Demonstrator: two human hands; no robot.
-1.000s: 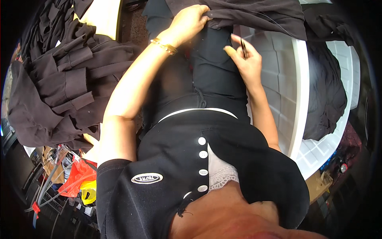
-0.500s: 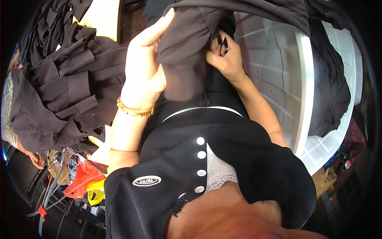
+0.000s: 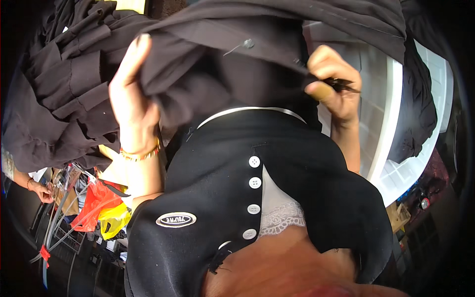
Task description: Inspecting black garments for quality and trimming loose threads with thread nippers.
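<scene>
A dark brown garment (image 3: 267, 79) is stretched across my lap between both hands, partly blurred. My left hand (image 3: 131, 96) grips its left side, thumb up, with the fingers hidden behind the cloth. At its right edge my right hand (image 3: 336, 81) pinches the fabric. That same hand also holds small dark thread snips (image 3: 341, 85), whose pointed tips stick out to the right. On the cloth between the hands shows a small pale tuft (image 3: 248, 44) with a loose thread trailing from it.
Dark garments (image 3: 64, 94) are heaped on the left. A white plastic crate (image 3: 388, 119) stands at my right, with dark cloth (image 3: 420, 99) beyond its rim. Red (image 3: 96, 203) and yellow bags (image 3: 114, 220) lie lower left, near another person's hand (image 3: 43, 192).
My hands have moved apart, the left one leftward and the right one rightward and slightly down. The garment has spread out between them, bringing the pale tuft into view.
</scene>
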